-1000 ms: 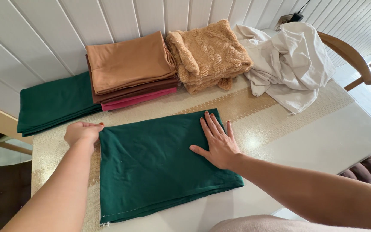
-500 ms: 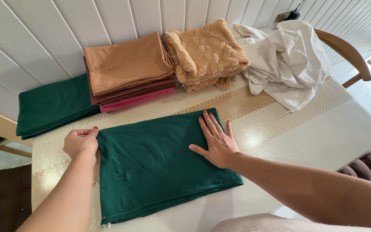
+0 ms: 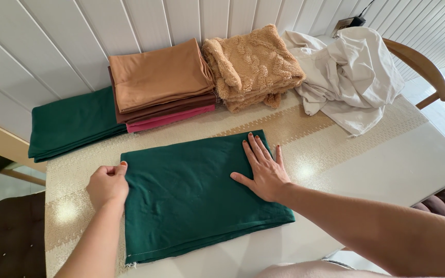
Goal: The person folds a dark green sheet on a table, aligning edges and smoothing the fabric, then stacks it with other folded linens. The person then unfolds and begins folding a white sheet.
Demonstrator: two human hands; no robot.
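A folded dark green cloth (image 3: 191, 195) lies flat on the white table (image 3: 397, 164) in front of me. My left hand (image 3: 108, 184) pinches its left edge between thumb and fingers. My right hand (image 3: 263, 167) lies palm down on the cloth's right part, fingers spread and pointing away from me.
Along the white panelled wall sit another folded green cloth (image 3: 73, 122), a stack of folded tan, brown and pink cloths (image 3: 160, 85), a folded fuzzy tan blanket (image 3: 253, 64) and a crumpled cream sheet (image 3: 351, 77). A wooden chair (image 3: 423, 67) stands at the right. A beige runner (image 3: 305, 128) crosses the table.
My left hand has slid down the cloth's left edge towards me. The right hand has stayed flat on the cloth. The view has shifted slightly.
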